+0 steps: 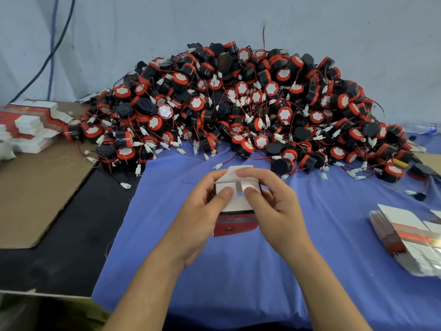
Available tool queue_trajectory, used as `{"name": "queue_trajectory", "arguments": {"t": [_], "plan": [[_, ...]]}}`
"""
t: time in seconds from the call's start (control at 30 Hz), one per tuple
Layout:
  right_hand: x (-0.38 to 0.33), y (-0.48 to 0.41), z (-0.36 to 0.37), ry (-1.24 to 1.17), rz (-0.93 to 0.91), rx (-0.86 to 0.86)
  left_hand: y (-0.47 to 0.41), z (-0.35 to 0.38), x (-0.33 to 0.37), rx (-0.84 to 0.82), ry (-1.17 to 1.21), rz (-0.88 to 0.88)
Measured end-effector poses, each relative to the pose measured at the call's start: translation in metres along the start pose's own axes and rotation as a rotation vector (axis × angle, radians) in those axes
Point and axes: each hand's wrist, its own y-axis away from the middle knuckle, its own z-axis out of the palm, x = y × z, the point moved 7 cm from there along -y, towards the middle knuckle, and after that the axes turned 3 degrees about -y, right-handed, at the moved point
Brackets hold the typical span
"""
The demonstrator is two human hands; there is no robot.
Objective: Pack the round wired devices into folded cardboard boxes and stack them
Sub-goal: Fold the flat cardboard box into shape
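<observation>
Head view: the camera is looking down on a work surface where both hands are meeting at the middle, just in front of a large heap.
Surface: a blue cloth (238, 271) is covering most of the table; a dark tabletop (71, 223) is showing at the left, with a brown cardboard sheet (35, 187) lying on it.
Room: a pale backdrop (238, 20) is rising behind the heap, perhaps a wall or a hung sheet, since the wide lens is blurring it; dark cables (51, 44) are hanging down it at the far left.
Heap: the round wired devices (238, 103), black and red with white faces and white plugs on thin red wires, are lying piled against the backdrop and spilling onto the cloth.
Flat blanks: one stack of unfolded boxes (31, 125) is sitting on the cardboard sheet at the left; a second stack (410, 237) is resting on the cloth at the right edge.
Cardboard box: the cardboard box (235, 225), red outside and white inside, is being held above the cloth between the two hands, its open end facing up and its tuck flap (238, 169) standing at the far side.
Left hand: the left hand (200, 216) is gripping the box's left side, fingers curling round it, its thumb (224, 194) pressing down on a white side flap.
Right hand: the right hand (276, 211) is gripping the right side the same way, its thumb (253, 192) pressing the other side flap, its fingertips touching the tuck flap.
</observation>
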Motion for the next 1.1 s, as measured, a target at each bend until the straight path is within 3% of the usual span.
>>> {"name": "queue_trajectory", "arguments": {"t": [0.2,0.4,0.6,0.8,1.1], "plan": [[0.01,0.003,-0.002,-0.318,0.128,0.087,-0.003,-0.001,0.0,0.022,-0.009,-0.007],[0.015,0.008,-0.005,-0.253,0.141,0.144,-0.004,0.006,0.006,0.024,-0.122,0.035],[0.024,0.01,-0.004,-0.401,0.236,0.155,-0.002,0.014,0.014,0.027,-0.187,0.08],[0.017,0.013,-0.008,-0.335,0.124,0.182,-0.002,0.016,0.018,0.047,-0.096,0.103],[0.008,0.014,-0.006,-0.103,0.032,0.182,0.004,0.024,0.03,0.156,-0.407,0.271]]}}
